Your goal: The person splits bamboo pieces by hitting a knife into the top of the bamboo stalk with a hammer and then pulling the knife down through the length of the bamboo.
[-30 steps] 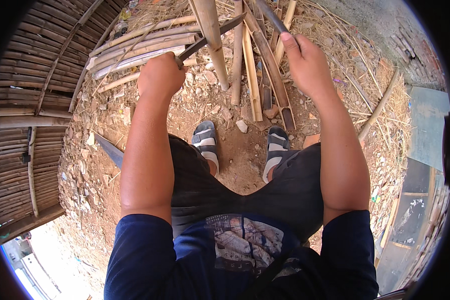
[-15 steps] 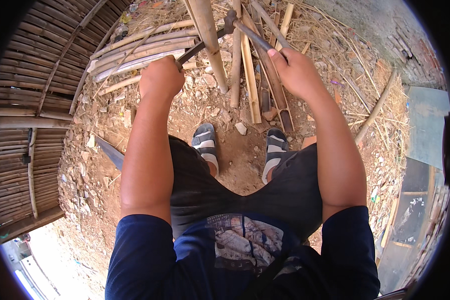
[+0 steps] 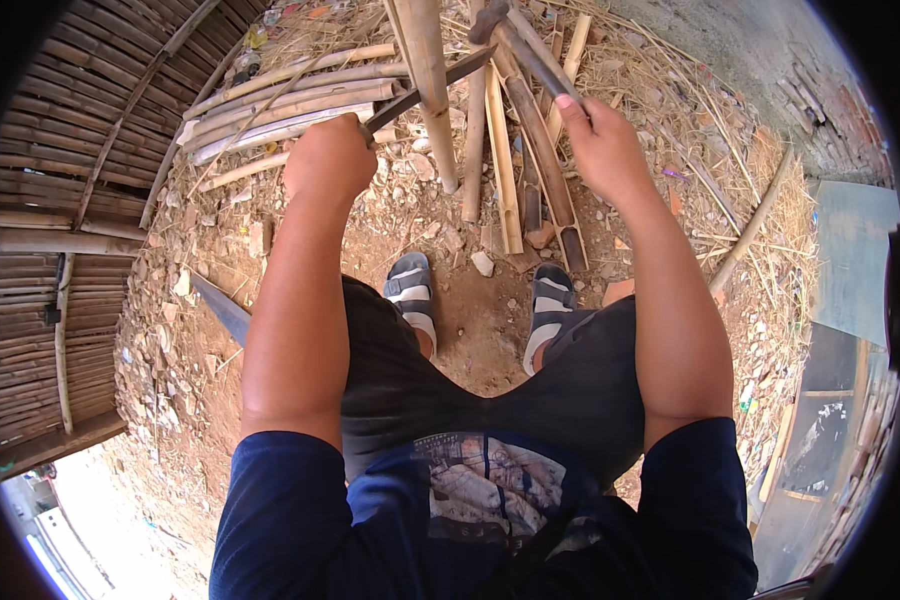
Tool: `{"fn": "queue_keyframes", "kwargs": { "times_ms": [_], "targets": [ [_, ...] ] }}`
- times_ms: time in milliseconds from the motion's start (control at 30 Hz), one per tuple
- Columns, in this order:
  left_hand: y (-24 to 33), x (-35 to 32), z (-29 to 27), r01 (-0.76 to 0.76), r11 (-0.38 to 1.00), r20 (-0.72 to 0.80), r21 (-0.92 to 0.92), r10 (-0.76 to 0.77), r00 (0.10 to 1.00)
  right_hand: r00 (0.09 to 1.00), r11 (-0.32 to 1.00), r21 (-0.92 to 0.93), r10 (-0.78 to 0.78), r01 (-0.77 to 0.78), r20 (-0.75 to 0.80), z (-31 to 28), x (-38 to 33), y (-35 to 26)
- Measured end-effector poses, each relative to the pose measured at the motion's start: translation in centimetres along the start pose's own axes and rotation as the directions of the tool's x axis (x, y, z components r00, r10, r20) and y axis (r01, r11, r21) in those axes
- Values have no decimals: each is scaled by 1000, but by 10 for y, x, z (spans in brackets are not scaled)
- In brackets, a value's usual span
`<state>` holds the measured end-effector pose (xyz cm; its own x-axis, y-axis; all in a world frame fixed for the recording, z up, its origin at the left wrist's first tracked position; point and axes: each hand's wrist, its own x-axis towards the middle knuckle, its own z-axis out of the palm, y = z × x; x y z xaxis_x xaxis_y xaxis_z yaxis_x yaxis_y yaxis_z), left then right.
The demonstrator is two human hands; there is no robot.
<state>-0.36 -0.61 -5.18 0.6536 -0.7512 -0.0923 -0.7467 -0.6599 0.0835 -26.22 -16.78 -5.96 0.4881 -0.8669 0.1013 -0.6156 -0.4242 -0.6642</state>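
Observation:
Closed round its handle, my left hand [image 3: 328, 160] holds a machete with a long dark blade [image 3: 460, 70]. The blade lies across a standing bamboo pole [image 3: 422, 60], its tip sticking out beyond the pole's right side. Whether the edge is sunk into the bamboo cannot be made out. My right hand [image 3: 610, 150] grips the handle of a hammer [image 3: 538, 62], thumb along the shaft. The hammer's head is just above the blade's tip, with a small gap visible between them. The pole's lower end meets the ground in front of my feet.
Cut bamboo poles [image 3: 290, 100] lie in a pile at the left. Split bamboo lengths [image 3: 505, 170] are spread on the stony ground ahead. A bamboo-slat wall [image 3: 60, 190] stands left, a rough wall [image 3: 770, 60] far right. Another blade [image 3: 220, 308] lies beside my left forearm.
The hammer's head has come up off the blade, away from me. More of the blade's tip now shows, and the pole has shifted slightly to the right.

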Motion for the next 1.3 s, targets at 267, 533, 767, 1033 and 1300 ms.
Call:
{"fn": "queue_keyframes", "kwargs": {
  "times_ms": [267,533,767,1033,1300],
  "targets": [
    [12,-5,-2,-21,1000,-27,19,22,999,996,999,-22,-40,38,-85,7,-9,-6],
    [14,-7,-4,-16,999,-14,33,17,1000,998,1000,-14,-21,20,-54,-17,-12,-19],
    [14,-2,-1,-23,999,-76,31,25,997,980,990,6,-139,141,-142,-7,-18,-9],
    [15,-7,-9,-40,998,-2,39,40,999,998,999,14,-52,52,-34,-6,-13,-8],
    [9,3,-5,-50,999,-63,10,50,997,998,998,-42,-52,50,-42,-1,-15,2]
  ]
}}
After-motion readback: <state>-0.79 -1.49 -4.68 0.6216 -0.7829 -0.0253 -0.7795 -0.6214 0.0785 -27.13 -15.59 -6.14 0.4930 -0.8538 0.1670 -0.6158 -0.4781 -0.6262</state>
